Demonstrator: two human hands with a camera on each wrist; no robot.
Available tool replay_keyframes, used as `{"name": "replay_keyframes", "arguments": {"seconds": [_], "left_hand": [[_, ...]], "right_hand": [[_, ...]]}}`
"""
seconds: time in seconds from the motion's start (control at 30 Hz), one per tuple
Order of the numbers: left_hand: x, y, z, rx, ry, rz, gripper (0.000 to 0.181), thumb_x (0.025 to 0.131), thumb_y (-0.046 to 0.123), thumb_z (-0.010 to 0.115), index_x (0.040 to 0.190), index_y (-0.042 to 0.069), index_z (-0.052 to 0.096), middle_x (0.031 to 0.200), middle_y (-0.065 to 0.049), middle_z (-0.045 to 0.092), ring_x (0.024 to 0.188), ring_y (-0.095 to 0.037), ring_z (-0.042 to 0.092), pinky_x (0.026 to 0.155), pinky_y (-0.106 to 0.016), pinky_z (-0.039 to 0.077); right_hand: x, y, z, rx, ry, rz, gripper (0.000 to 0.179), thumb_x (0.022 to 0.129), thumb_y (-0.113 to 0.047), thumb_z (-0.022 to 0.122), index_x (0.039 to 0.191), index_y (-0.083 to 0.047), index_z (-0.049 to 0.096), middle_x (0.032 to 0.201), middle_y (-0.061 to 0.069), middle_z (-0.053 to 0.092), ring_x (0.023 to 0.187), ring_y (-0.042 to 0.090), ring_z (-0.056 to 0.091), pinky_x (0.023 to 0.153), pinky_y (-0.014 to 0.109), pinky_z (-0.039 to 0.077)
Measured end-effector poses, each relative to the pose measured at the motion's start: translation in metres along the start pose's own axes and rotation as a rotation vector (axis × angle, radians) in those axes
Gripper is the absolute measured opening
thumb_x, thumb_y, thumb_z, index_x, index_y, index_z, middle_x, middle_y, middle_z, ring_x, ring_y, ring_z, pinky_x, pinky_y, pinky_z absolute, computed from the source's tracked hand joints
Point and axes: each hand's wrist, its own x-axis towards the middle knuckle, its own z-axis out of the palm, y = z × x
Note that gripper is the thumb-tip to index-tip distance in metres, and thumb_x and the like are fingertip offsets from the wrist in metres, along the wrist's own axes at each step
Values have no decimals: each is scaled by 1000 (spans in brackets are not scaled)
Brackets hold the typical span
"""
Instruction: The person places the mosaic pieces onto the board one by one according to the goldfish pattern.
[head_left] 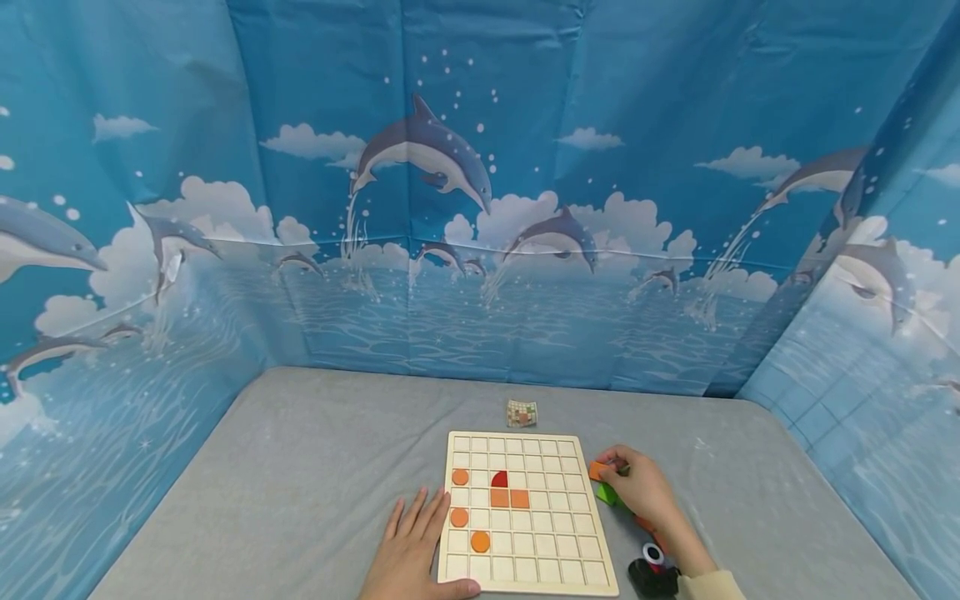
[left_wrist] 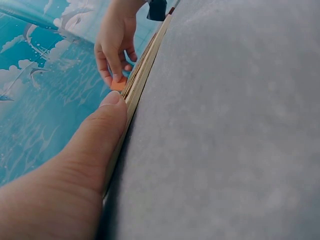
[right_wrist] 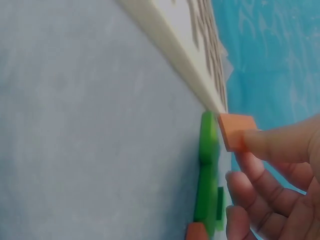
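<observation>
Between thumb and fingers my right hand (head_left: 641, 483) pinches an orange square tile (right_wrist: 236, 131), just off the right edge of the wooden grid board (head_left: 555, 523). My left hand (head_left: 411, 546) lies along the board's left edge, fingers straight, its thumb at the near edge. On the board sit several orange round tiles (head_left: 480, 542), a red quarter-round tile (head_left: 500, 479) and two orange square tiles (head_left: 519, 498) side by side below it. Green tiles (right_wrist: 206, 192) lie on the cloth under the right hand, partly hidden by it in the head view.
A small patterned card (head_left: 522, 413) lies beyond the board's far edge. Another orange piece (right_wrist: 197, 231) lies near the green tiles. The grey cloth (head_left: 322, 467) covers the table, and a dolphin-print curtain (head_left: 465, 317) stands around it. A black device (head_left: 651, 575) sits by the right wrist.
</observation>
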Motion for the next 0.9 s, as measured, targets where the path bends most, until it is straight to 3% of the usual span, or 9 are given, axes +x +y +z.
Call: {"name": "replay_keyframes", "arguments": {"seconds": [0.27, 0.5, 0.73, 0.9], "left_hand": [[-1, 1, -2, -15, 3, 1, 111, 72, 83, 47, 151, 9, 25, 153, -7, 27, 141, -32, 17, 111, -52, 6], [-1, 2, -2, -14, 8, 6, 111, 72, 83, 47, 151, 9, 26, 153, -6, 27, 141, -32, 17, 111, -52, 7], [-2, 2, -2, -11, 21, 18, 111, 72, 83, 48, 151, 8, 26, 153, -7, 27, 141, -32, 17, 110, -52, 7], [-1, 2, -2, -3, 13, 11, 111, 72, 83, 47, 151, 9, 26, 154, -6, 26, 141, -31, 17, 111, -51, 7]], "right_hand": [[-9, -14, -1, 84, 14, -53, 6, 87, -9, 68, 93, -7, 68, 80, 1, 60, 63, 17, 51, 49, 31, 42], [-16, -25, 7, 149, -55, -79, 5, 85, -6, 70, 89, -8, 68, 75, -1, 60, 64, 16, 51, 54, 30, 43], [-21, -30, 16, 271, -146, -155, 5, 86, -5, 69, 90, -4, 67, 72, 2, 59, 60, 18, 51, 48, 26, 42], [-24, -33, 22, 288, -185, -164, 6, 86, -9, 70, 91, -5, 67, 73, 2, 60, 59, 17, 49, 46, 27, 41]]}}
